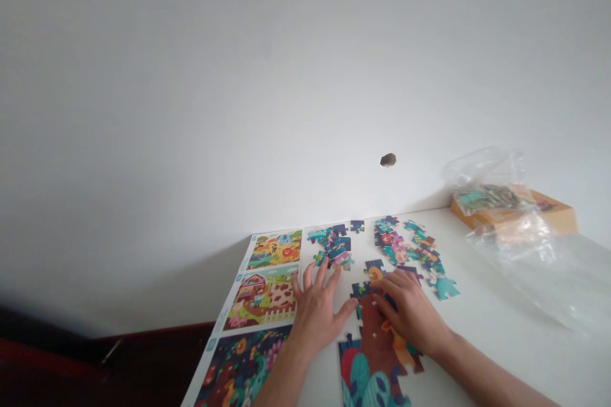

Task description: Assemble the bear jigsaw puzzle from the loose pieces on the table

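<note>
My left hand point(319, 308) lies flat on the white table point(487, 331), fingers spread, its fingertips near a small heap of loose jigsaw pieces point(334, 243). My right hand point(409, 310) rests with curled fingers on the upper edge of a partly joined puzzle section point(375, 369), which shows brown, red and teal shapes. Its fingers press on pieces there; whether it grips one I cannot tell. Another scatter of loose pieces point(410, 248) lies just beyond the right hand.
A printed guide sheet point(265, 296) with three colourful pictures lies along the table's left edge. At the back right stand an orange box point(548, 213) and crumpled clear plastic bags point(496, 197). A white wall with a small dark mark point(388, 159) rises behind.
</note>
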`<control>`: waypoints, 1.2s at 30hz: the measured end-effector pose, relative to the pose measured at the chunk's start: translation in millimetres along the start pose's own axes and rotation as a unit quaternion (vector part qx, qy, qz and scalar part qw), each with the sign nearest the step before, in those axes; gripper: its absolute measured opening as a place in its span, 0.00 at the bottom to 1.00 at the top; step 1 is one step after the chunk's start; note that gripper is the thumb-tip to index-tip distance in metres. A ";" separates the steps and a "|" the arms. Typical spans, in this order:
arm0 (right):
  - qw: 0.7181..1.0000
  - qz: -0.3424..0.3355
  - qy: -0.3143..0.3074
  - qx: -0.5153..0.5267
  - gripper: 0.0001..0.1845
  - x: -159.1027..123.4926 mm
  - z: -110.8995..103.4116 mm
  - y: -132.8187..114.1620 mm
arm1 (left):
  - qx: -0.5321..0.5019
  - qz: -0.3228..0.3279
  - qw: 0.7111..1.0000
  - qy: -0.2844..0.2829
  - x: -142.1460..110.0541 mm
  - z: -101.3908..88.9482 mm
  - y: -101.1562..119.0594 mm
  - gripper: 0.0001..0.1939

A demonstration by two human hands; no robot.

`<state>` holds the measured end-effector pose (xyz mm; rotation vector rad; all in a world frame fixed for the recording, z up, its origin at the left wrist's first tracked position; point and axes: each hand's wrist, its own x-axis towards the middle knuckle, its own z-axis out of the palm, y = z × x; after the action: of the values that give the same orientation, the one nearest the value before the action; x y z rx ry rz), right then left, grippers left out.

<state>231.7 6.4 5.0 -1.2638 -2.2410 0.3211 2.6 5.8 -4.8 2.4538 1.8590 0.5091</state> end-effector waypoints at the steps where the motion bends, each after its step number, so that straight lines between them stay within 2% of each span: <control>1: 1.000 0.001 -0.002 -0.004 0.08 -0.3 0.3 -0.2 | 0.008 -0.007 1.000 -0.003 0.2 2.0 -0.9 0.31; 5: 0.999 0.018 0.008 -0.033 0.08 0.0 0.4 2.7 | 0.017 -0.016 1.000 -0.006 0.9 3.7 -1.7 0.29; 8: 0.993 0.062 0.049 -0.083 0.09 2.0 -3.5 15.9 | 0.005 -0.015 1.000 0.007 1.0 -0.2 -1.5 0.28; 11: 0.978 0.122 0.084 -0.148 0.10 5.1 -13.8 39.3 | -0.033 0.054 0.998 -0.005 -0.3 -9.1 0.2 0.29; 14: 0.960 0.178 0.095 -0.193 0.12 8.0 -26.1 64.2 | -0.080 0.150 0.983 -0.075 -2.0 -19.0 4.5 0.34; 16: 0.955 0.195 0.082 -0.207 0.13 9.4 -30.8 76.3 | -0.101 0.176 0.972 -0.116 -2.4 -22.8 7.2 0.37; 21: 0.969 0.162 0.046 -0.182 0.20 11.2 -21.8 87.1 | -0.125 0.170 0.963 -0.164 -1.9 -22.9 8.2 0.39; 26: 0.979 0.082 0.024 -0.184 0.29 16.3 -2.5 87.4 | -0.132 0.164 0.961 -0.178 -2.1 -23.6 8.3 0.40; 29: 0.982 0.058 -0.003 -0.181 0.26 20.2 1.8 87.2 | -0.135 0.161 0.961 -0.181 -1.4 -24.5 9.0 0.39; 31: 0.982 0.057 0.001 -0.180 0.22 21.3 0.5 86.7 | -0.137 0.160 0.960 -0.184 -0.8 -25.0 9.1 0.39; 36: 0.975 0.102 0.077 -0.182 0.17 19.5 -7.2 85.6 | -0.140 0.157 0.959 -0.192 -0.7 -24.5 8.4 0.39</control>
<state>289.0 68.0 -21.2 -1.6538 -2.1016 -0.1198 3.7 -1.7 20.0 2.4393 1.1769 0.2529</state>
